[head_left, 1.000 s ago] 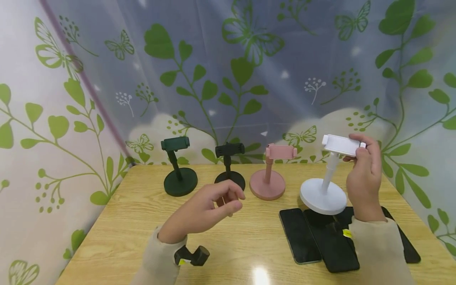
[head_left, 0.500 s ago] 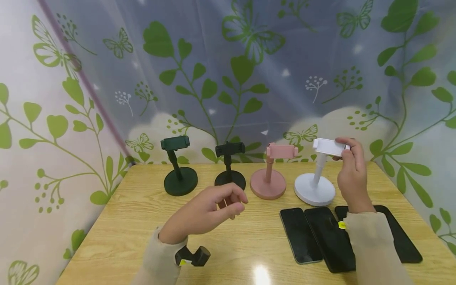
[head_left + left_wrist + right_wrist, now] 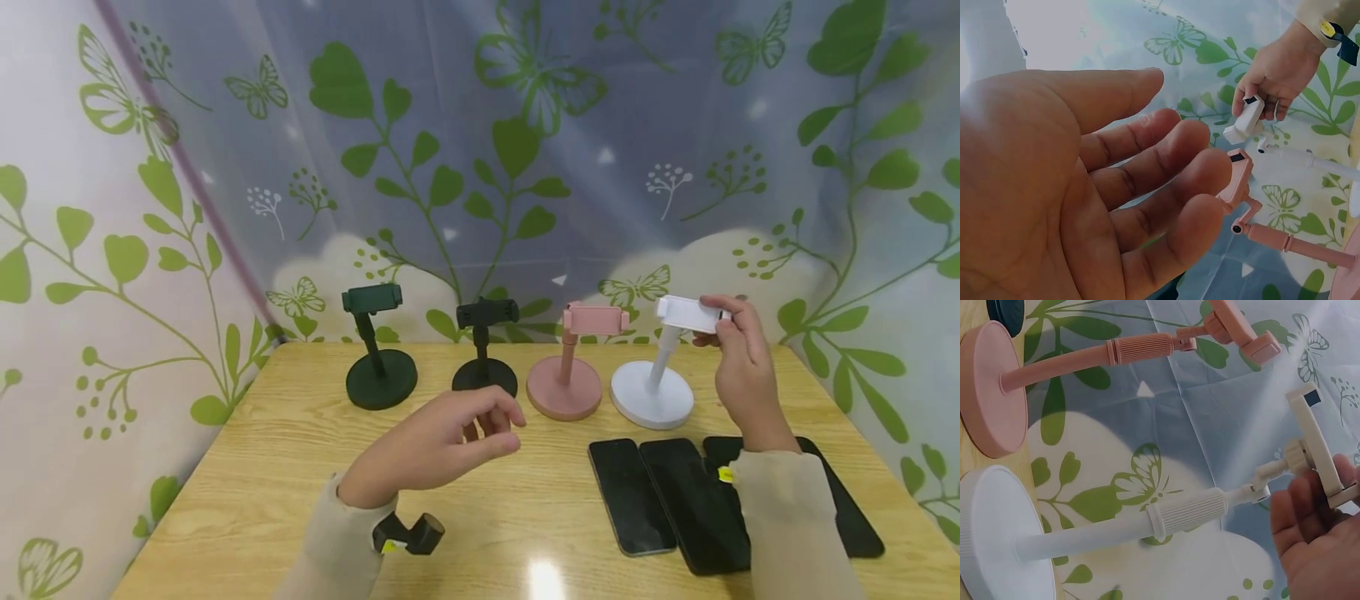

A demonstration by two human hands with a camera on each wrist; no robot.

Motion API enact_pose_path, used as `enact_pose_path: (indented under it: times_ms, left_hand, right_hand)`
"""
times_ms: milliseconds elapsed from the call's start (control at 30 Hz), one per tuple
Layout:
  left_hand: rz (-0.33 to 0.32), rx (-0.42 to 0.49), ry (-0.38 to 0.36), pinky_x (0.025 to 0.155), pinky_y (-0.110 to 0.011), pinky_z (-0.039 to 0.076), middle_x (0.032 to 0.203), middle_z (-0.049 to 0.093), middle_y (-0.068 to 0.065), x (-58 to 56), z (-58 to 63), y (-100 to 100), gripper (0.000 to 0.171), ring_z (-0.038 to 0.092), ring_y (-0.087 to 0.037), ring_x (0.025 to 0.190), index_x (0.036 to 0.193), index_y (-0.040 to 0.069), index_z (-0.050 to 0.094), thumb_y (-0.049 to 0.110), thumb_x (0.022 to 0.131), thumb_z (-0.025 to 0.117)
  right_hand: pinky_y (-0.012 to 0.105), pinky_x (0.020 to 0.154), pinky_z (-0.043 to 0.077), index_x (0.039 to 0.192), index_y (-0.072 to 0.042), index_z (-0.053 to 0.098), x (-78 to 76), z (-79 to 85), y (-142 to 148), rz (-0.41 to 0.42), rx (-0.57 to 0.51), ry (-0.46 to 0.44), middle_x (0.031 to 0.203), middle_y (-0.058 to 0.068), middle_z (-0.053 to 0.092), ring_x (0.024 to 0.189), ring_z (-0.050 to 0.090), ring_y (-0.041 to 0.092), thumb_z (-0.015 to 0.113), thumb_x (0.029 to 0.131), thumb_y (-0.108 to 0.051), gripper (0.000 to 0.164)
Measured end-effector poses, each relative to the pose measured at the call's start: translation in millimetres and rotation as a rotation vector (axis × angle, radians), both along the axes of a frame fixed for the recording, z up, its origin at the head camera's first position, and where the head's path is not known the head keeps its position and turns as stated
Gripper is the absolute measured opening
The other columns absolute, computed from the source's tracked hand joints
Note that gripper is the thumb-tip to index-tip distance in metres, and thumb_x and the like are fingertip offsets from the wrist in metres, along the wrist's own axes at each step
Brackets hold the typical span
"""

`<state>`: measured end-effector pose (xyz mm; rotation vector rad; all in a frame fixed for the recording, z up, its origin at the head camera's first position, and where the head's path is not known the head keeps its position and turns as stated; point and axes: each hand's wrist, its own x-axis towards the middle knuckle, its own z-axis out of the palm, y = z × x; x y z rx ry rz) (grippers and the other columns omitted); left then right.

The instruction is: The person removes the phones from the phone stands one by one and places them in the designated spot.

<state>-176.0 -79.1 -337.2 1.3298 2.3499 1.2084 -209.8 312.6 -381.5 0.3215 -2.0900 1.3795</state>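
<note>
In the head view a white phone stand (image 3: 652,393) stands at the right end of a row, its base on the table. My right hand (image 3: 746,379) pinches the right end of its clamp head between thumb and fingers. The right wrist view shows the fingers (image 3: 1297,512) behind the white clamp (image 3: 1316,444). Close to its left is a pink phone stand (image 3: 564,387). My left hand (image 3: 450,442) hovers over the table before a black phone stand (image 3: 481,342), fingers loosely curved and holding nothing; its palm faces the left wrist camera.
A dark green phone stand (image 3: 381,379) ends the row on the left. Before the white stand lie a black phone (image 3: 632,496), a second one (image 3: 693,508) and a larger dark device (image 3: 840,500), partly under my right forearm. A leaf-printed curtain (image 3: 420,192) hangs behind the table (image 3: 262,500).
My right hand has moved the white stand back and left, from partly over the phones to beside the pink stand. The left hand has hardly moved.
</note>
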Motion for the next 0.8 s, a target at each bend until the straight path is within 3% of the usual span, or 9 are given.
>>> enact_pose_path:
  times_ms: [167, 267, 333, 467, 633, 700, 800]
  left_hand:
    - [0.028, 0.007, 0.030, 0.071, -0.030, 0.056, 0.101, 0.066, 0.012, -1.0, 0.5, -0.6, 0.019, 0.063, -0.006, 0.091, 0.122, 0.020, 0.061, 0.027, 0.105, 0.065]
    - [0.055, 0.019, 0.036, 0.072, -0.030, 0.055, 0.101, 0.065, 0.011, -1.2, 0.5, -0.9, 0.020, 0.063, -0.007, 0.090, 0.122, 0.020, 0.060, 0.028, 0.105, 0.065]
    - [0.085, 0.028, 0.032, 0.075, -0.029, 0.055, 0.100, 0.064, 0.010, -1.0, 0.6, -0.7, 0.021, 0.063, -0.008, 0.090, 0.123, 0.021, 0.060, 0.031, 0.105, 0.064]
    - [0.148, 0.085, 0.042, 0.079, -0.029, 0.055, 0.099, 0.062, 0.008, -0.2, 2.2, 1.8, 0.022, 0.062, -0.009, 0.088, 0.123, 0.020, 0.060, 0.030, 0.104, 0.065]
    - [0.199, 0.205, 0.128, 0.078, -0.029, 0.056, 0.099, 0.065, 0.008, -0.8, 3.9, 13.3, 0.022, 0.063, -0.008, 0.087, 0.123, 0.017, 0.061, 0.024, 0.103, 0.067]
    - [0.224, 0.267, 0.204, 0.078, -0.028, 0.056, 0.099, 0.065, 0.007, -1.4, 3.7, 18.8, 0.023, 0.063, -0.007, 0.087, 0.123, 0.015, 0.061, 0.023, 0.103, 0.068]
    - [0.283, 0.415, 0.353, 0.075, -0.029, 0.056, 0.096, 0.066, 0.002, -2.0, 1.7, 23.0, 0.021, 0.063, -0.010, 0.084, 0.119, 0.009, 0.063, 0.021, 0.103, 0.068]
  right_hand:
    - [0.012, 0.090, 0.043, 0.158, -0.003, 0.032, -3.3, -1.0, 1.7, -0.055, 0.026, -0.048, 0.131, -0.005, 0.046, 0.108, 0.052, 0.006, 0.027, 0.115, -0.021, 0.047]
    - [0.015, 0.091, 0.040, 0.159, -0.006, 0.031, -3.3, 0.1, -1.3, -0.166, -0.010, -0.094, 0.134, 0.002, 0.045, 0.111, 0.047, 0.002, 0.032, 0.114, -0.022, 0.048]
    - [0.018, 0.093, 0.038, 0.155, -0.006, 0.037, -2.8, 2.3, -5.0, -0.253, -0.066, -0.076, 0.132, 0.001, 0.047, 0.111, 0.045, 0.002, 0.037, 0.112, -0.019, 0.045]
    - [0.020, 0.092, 0.038, 0.135, -0.005, 0.052, 4.3, 13.3, -13.1, -0.358, -0.175, 0.123, 0.118, -0.011, 0.053, 0.108, 0.050, 0.004, 0.044, 0.106, -0.010, 0.030]
    - [0.021, 0.086, 0.038, 0.109, 0.013, 0.058, 25.0, 34.3, -33.3, -0.306, -0.201, 0.434, 0.104, -0.013, 0.057, 0.095, 0.054, 0.005, 0.044, 0.098, 0.000, 0.022]
    - [0.022, 0.085, 0.039, 0.101, 0.021, 0.055, 33.2, 42.6, -47.0, -0.281, -0.200, 0.534, 0.098, -0.005, 0.059, 0.091, 0.054, 0.006, 0.043, 0.094, 0.003, 0.023]
    - [0.020, 0.077, 0.036, 0.093, 0.024, 0.054, 43.4, 49.0, -66.9, -0.284, -0.170, 0.629, 0.087, 0.011, 0.059, 0.080, 0.047, 0.004, 0.040, 0.093, 0.005, 0.023]
